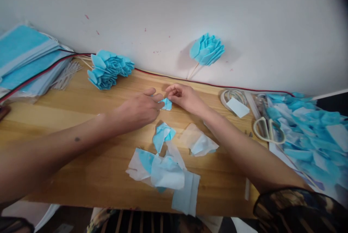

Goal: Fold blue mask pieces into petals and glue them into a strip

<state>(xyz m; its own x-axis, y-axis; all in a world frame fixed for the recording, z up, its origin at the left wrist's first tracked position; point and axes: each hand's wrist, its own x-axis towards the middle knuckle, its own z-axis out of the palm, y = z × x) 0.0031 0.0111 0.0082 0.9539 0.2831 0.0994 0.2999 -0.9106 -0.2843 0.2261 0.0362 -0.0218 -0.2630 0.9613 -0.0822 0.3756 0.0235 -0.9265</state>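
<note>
Between my two hands is a small folded piece of light-blue mask fabric (166, 104), low over the wooden table. My left hand (144, 107) has its curled fingertips on the left edge of the piece. From the other side my right hand (187, 98) pinches at its upper edge, thumb and fingertips together; part of the piece is hidden by the fingers. Just below lies a crumpled blue and white fabric scrap (163, 135). Nearer the front edge, several white and blue cut fabric pieces (168, 175) overlap, and another white scrap (202, 146) sits by my right forearm.
Blue fabric flowers (108, 68) lie at the back left, and one flower on a stick (207, 49) leans on the wall. Blue masks (24, 58) are stacked at left. Scissors (269, 130), a tape roll (228, 98) and a petal heap (312, 135) occupy the right. A cable (168, 77) follows the wall.
</note>
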